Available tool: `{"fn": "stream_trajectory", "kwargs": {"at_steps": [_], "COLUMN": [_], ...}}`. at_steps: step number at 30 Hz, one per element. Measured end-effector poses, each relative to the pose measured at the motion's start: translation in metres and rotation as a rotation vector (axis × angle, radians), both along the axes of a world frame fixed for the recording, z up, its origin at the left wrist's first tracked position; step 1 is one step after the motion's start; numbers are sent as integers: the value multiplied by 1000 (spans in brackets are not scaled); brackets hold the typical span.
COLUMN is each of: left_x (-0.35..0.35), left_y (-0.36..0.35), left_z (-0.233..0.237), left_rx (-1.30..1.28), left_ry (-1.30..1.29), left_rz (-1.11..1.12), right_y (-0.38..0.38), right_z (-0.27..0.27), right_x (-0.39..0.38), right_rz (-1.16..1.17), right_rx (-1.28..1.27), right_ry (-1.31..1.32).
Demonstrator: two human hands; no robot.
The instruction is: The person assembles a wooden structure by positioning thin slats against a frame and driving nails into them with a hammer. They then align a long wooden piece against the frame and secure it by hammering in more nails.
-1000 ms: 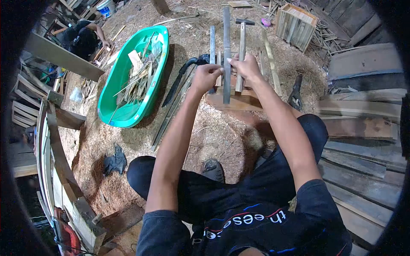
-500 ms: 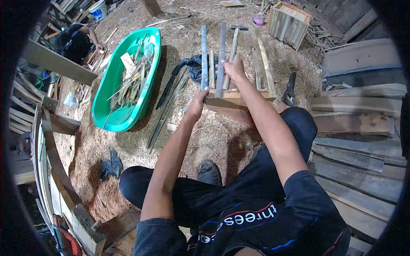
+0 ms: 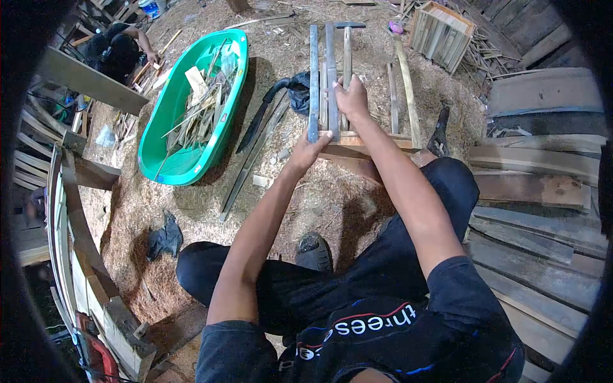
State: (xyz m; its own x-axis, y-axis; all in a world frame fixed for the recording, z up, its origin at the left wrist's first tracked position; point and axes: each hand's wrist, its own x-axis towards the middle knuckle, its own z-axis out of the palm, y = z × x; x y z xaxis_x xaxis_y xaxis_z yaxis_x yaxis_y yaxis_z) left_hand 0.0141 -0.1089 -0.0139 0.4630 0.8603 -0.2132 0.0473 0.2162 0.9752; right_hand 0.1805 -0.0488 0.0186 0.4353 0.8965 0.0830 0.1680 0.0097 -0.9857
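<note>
In front of me a wooden frame (image 3: pixel 365 141) has several slats standing out from it. My left hand (image 3: pixel 309 152) grips its left corner, the thumb at the foot of the leftmost grey slat (image 3: pixel 313 76). My right hand (image 3: pixel 351 99) is closed round the handle of a hammer (image 3: pixel 347 56), whose head lies at the far end, and its fingers also touch the second grey slat (image 3: pixel 331 64). Two more slats, one short and one long pale slat (image 3: pixel 407 89), stand at the right side.
A green tub (image 3: pixel 148 143) of wood scraps lies to the left, beside a long dark strip (image 3: pixel 252 159) and a black bag (image 3: pixel 299 92). A slatted crate (image 3: pixel 440 35) is at the upper right. Boards (image 3: pixel 536 185) line the right. Another person (image 3: pixel 115 51) crouches upper left.
The second grey slat now sits closer to the leftmost one. The hammer head has turned sideways, and the view has shifted slightly.
</note>
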Motion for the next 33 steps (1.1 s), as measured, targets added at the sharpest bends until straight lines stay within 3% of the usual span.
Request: {"fn": "stream_trajectory", "kwargs": {"at_steps": [4, 7, 11, 15, 19, 26, 33], "left_x": [3, 4, -2, -3, -1, 1, 4], "left_y": [1, 0, -8, -12, -9, -6, 6], "left_z": [-3, -5, 6, 6, 6, 7, -15], "left_rx": [12, 59, -9, 43, 34, 21, -27], "left_ry": [-12, -52, -13, -27, -41, -58, -124], "left_rz": [18, 36, 44, 54, 46, 38, 39], "right_y": [1, 5, 21, 12, -3, -7, -11], "right_z": [-2, -13, -28, -14, 6, -9, -15], "right_x": [3, 8, 30, 42, 24, 20, 13], "right_rz": [-9, -78, -118, -33, -104, 89, 84], "right_rx": [4, -10, -202, -315, -417, -408, -306], "right_ry": [79, -224, -285, 16, 226, 344, 340]}}
